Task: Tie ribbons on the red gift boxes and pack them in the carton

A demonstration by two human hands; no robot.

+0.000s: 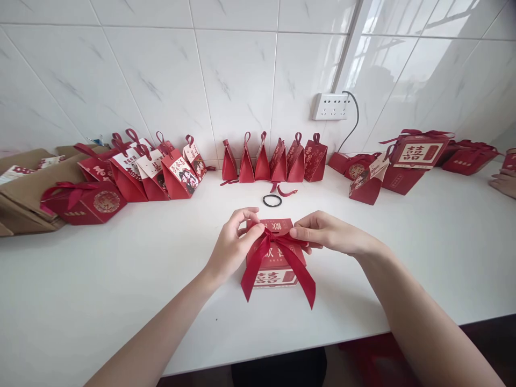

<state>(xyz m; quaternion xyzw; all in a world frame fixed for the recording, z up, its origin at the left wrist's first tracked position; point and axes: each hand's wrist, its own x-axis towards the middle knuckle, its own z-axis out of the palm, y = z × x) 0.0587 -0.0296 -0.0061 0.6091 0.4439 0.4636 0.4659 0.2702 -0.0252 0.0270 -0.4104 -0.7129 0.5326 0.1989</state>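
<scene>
A red gift box with pale printed characters rests on the white table in front of me. Across its top a red ribbon is tied in a bow, and two long tails hang over the front. My left hand pinches the bow's left loop between thumb and fingers. On the other side, my right hand grips the right loop, its fingertips partly behind the ribbon. Beyond the box lie a black ring-shaped band and a short loose piece of ribbon.
Several triangular red boxes line the tiled wall. More boxes and a brown paper bag stand left. At right are a tall red box and another person's hand. A socket with a black cable is on the wall.
</scene>
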